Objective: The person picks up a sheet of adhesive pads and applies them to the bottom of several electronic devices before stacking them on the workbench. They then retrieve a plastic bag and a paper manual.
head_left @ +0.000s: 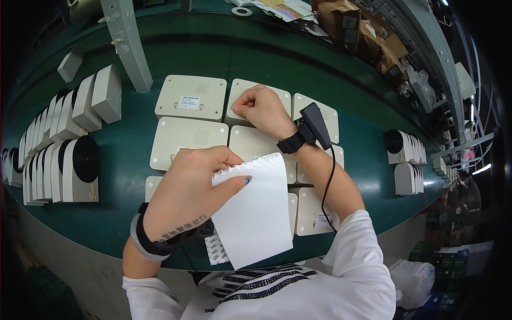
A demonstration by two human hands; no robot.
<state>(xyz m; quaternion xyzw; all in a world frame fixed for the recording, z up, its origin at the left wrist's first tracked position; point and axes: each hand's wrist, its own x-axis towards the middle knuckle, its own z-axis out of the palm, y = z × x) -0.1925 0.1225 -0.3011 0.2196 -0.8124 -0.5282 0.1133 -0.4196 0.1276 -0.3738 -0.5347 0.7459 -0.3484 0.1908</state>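
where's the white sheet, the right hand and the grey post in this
white sheet (257, 216), head view, middle of its blank face
right hand (266, 112), head view, back of the hand
grey post (127, 45), head view, midway along its shaft

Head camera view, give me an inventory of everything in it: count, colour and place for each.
Table: one, green, beneath the work
Flat devices: about nine, cream, mid-table, some partly covered
White sheet: one, white, in left hand
Patterned sheet: one, white with dark print, partly behind white sheet
Standing units: many, off-white, some with black discs, table's left and right
Post: one, grey, upper left
Ring: one, white, top
Clear bag: one, whitish, lower right
Wrist device: one, black, right wrist
Left hand: one, bare, gripping white sheet
Right hand: one, bare, at top-middle device
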